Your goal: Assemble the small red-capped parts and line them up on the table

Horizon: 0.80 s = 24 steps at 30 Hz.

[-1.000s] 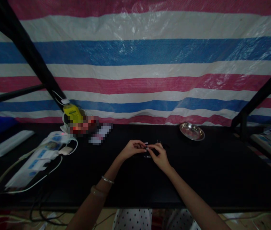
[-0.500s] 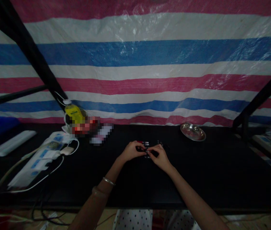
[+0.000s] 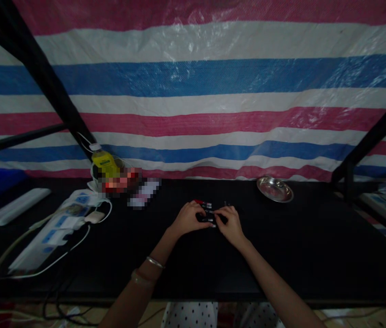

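Several small dark sticks with silvery ends (image 3: 209, 220) lie side by side on the black table, with a red one (image 3: 198, 202) at the far end of the row. My left hand (image 3: 189, 218) rests at their left, thumb and index finger apart, the thumb beside the nearest stick. On the right side, my right hand (image 3: 230, 224) has thumb and index finger pinched together at the silvery ends. What sits in that pinch is too small and dark to make out. Just beyond my right fingers are some tiny dark bits (image 3: 226, 203).
A shiny metal dish (image 3: 275, 189) stands at the back right. To the left are a power strip (image 3: 54, 228) with plugs and cables, a white bar (image 3: 17, 207), a yellow bottle (image 3: 104, 160) and blurred-out items. Behind hangs a striped sheet (image 3: 193, 77) between black posts.
My left thumb and index finger have spread apart, showing more of the sticks. My right fingertips have shifted slightly right, away from the left ones.
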Available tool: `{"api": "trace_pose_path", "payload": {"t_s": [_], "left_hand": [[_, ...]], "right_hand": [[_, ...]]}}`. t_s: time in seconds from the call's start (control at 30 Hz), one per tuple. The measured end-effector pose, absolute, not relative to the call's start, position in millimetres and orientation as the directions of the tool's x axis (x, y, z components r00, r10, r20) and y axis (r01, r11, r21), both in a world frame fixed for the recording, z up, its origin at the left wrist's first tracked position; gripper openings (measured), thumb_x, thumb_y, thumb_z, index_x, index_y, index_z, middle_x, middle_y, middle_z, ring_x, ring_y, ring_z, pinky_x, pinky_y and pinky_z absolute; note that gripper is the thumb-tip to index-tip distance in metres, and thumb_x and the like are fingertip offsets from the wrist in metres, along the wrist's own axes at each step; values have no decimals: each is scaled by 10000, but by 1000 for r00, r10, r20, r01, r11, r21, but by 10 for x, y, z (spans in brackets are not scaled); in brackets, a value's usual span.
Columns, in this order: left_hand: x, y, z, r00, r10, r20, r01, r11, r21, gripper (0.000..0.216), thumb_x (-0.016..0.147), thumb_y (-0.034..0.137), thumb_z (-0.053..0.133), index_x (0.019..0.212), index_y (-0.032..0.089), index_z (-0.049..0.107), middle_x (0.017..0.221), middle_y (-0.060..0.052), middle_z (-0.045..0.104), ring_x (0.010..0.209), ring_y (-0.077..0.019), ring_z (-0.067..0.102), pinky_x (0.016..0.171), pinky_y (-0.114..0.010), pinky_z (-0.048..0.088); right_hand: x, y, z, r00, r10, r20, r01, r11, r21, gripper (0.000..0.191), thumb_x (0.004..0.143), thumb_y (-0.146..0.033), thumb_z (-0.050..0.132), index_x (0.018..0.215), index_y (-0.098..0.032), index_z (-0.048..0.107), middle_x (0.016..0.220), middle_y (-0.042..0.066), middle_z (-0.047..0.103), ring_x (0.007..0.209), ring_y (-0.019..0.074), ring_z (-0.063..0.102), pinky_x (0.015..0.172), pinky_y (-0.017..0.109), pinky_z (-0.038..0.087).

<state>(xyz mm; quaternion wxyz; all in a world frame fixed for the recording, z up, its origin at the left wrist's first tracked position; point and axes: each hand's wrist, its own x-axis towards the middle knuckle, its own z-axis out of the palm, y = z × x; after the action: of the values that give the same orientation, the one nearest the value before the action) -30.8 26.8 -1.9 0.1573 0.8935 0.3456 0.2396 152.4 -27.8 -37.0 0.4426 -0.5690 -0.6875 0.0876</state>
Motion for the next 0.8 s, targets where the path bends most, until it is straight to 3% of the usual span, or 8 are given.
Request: {"api": "trace_pose_path", "payload": {"t_s": [0.17, 0.27, 0.4, 0.8], "left_hand": [[-294, 255, -2, 651, 689, 318, 543, -716, 439, 344, 647, 532, 695, 746, 203, 669, 805, -36, 657, 872, -213, 564, 789, -321, 391], [-291, 253, 11, 650, 689, 321, 548, -717, 430, 333, 686, 527, 664, 748, 200, 669, 789, -36, 648, 850, -203, 560, 776, -316, 391], [-290, 259, 10, 636, 689, 347, 550, -720, 422, 336, 720, 529, 632, 754, 196, 667, 787, -43, 645, 842, -202, 554, 791, -327, 391], [-279, 234, 42, 594, 708, 383, 568, -706, 424, 227, 752, 426, 628, 768, 204, 671, 834, -45, 642, 872, -206, 545, 795, -338, 399]], "right_hand": [[1733, -235, -392, 407, 725, 556, 730, 107, -675, 231, 796, -259, 482, 916, -195, 669, 865, 81, 612, 826, 227, 504, 745, 366, 384], [1856, -211, -428, 502, 681, 533, 744, -25, -668, 234, 765, -263, 503, 914, -195, 670, 876, 107, 582, 833, 251, 489, 730, 375, 365], [1909, -189, -496, 520, 719, 461, 757, -137, -639, 194, 718, -249, 566, 869, -208, 681, 871, 124, 558, 863, 281, 496, 724, 387, 350], [1928, -148, -626, 446, 721, 530, 797, -52, -601, 119, 731, -289, 593, 762, -256, 702, 790, 62, 600, 744, 213, 528, 632, 315, 356]]}}
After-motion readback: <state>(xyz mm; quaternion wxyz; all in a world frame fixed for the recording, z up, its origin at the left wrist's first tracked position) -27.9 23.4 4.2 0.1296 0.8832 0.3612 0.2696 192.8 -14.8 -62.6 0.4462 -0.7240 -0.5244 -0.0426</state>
